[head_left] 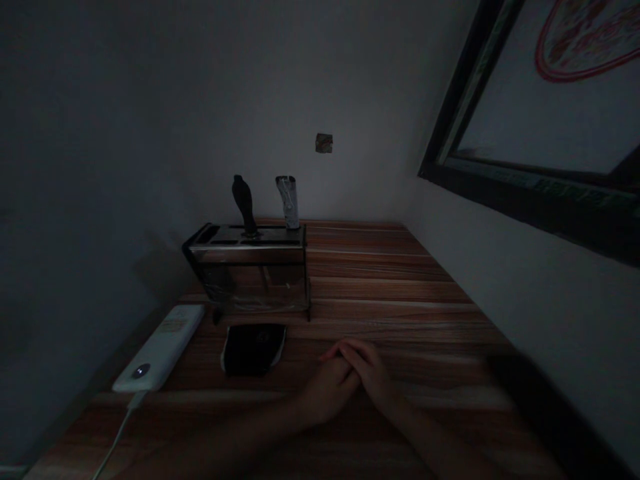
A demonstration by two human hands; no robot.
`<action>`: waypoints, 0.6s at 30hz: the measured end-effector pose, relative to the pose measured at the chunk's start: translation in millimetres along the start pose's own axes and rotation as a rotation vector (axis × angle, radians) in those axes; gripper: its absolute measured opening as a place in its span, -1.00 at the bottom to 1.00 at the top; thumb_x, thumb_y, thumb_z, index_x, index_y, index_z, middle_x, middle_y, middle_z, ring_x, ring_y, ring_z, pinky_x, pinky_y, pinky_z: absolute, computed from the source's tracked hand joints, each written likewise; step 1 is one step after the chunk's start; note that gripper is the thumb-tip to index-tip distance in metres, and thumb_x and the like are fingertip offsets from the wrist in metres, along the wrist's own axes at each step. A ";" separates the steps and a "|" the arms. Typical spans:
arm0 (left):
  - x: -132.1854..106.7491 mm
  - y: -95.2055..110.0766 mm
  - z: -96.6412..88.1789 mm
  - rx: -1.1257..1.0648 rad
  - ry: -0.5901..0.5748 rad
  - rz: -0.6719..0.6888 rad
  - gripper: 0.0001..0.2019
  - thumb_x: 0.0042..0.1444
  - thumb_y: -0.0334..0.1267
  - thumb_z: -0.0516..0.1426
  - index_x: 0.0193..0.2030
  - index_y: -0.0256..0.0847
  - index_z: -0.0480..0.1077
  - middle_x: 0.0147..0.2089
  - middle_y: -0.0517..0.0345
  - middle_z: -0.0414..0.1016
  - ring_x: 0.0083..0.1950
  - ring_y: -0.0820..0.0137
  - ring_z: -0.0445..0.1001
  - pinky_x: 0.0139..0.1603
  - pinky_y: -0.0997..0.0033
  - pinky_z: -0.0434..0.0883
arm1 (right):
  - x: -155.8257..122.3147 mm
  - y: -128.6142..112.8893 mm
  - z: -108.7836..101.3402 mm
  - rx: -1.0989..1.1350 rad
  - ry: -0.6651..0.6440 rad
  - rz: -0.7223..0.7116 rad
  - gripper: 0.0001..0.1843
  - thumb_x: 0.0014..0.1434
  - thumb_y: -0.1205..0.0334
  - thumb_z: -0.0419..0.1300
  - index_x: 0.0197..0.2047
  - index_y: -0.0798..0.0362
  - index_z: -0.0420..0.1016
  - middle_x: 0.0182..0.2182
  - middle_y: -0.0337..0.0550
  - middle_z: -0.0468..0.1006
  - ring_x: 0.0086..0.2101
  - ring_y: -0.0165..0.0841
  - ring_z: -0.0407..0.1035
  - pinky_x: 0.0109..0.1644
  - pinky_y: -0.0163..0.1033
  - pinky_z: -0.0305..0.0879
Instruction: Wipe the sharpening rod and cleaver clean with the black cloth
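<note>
My left hand (327, 390) and my right hand (373, 373) are clasped together over the wood-grain table (425, 333). Their fingers are folded closed against each other, the right hand's fingers lying across the left's. I see no object between them, though the palms are hidden. Nearest to my left hand is a small black pouch (254, 348) with pale edges, lying flat. Behind it stands a knife block (250, 280) with clear sides and a metal top. A black handle (243, 203) and a grey patterned handle (288, 200) stick up out of the block.
At the left, a white power strip (163, 347) with a cable (117, 430) lies beside the wall. A dark-framed panel (530, 190) hangs on the right wall. Some dark, blurred object (550, 407) extends along the right edge. The room is dim.
</note>
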State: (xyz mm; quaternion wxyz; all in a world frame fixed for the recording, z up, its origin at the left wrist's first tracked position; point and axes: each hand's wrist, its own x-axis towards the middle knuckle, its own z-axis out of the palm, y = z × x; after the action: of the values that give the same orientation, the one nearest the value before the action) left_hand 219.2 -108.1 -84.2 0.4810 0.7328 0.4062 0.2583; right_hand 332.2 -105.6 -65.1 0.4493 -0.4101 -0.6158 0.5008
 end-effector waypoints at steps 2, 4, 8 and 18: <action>0.0 -0.3 0.4 -0.006 0.008 0.004 -0.69 0.14 -0.27 -0.10 -0.16 -0.35 0.41 -0.17 0.01 0.49 -0.13 0.31 0.43 -0.09 0.39 0.33 | -0.1 -0.1 0.2 0.005 -0.002 -0.008 -0.66 0.18 0.09 0.01 -0.36 0.05 0.56 -0.43 -0.16 0.60 -0.33 -0.29 0.44 -0.15 -0.23 0.30; 0.1 0.0 0.5 -0.012 0.007 0.013 -0.69 0.14 -0.27 -0.10 -0.16 -0.35 0.41 -0.18 0.02 0.50 -0.13 0.32 0.43 -0.10 0.40 0.33 | 0.1 -0.6 0.1 0.006 -0.006 -0.006 -0.66 0.18 0.09 0.01 -0.37 0.05 0.56 -0.43 -0.16 0.59 -0.33 -0.29 0.44 -0.15 -0.22 0.30; -0.1 2.1 -0.8 -0.016 -0.004 0.020 -0.69 0.15 -0.27 -0.09 -0.15 -0.34 0.41 -0.15 0.02 0.50 -0.11 0.31 0.43 -0.09 0.39 0.33 | 0.8 -1.4 -0.8 0.011 -0.023 -0.008 -0.66 0.18 0.09 0.01 -0.36 0.04 0.56 -0.42 -0.16 0.59 -0.32 -0.28 0.44 -0.16 -0.22 0.29; 0.3 -2.4 -0.2 0.003 0.002 0.047 -0.69 0.16 -0.29 -0.09 -0.14 -0.36 0.40 -0.12 -0.02 0.48 -0.07 0.31 0.42 -0.05 0.39 0.31 | 0.9 1.2 0.1 0.014 -0.004 -0.008 -0.67 0.18 0.11 0.02 -0.38 0.05 0.56 -0.44 -0.16 0.59 -0.35 -0.29 0.44 -0.18 -0.24 0.30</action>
State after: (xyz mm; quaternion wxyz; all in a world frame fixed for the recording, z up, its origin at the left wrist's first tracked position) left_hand 218.4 -107.3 -86.3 0.4732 0.7426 0.3898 0.2696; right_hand 331.9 -104.6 -66.2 0.4530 -0.4034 -0.6150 0.5039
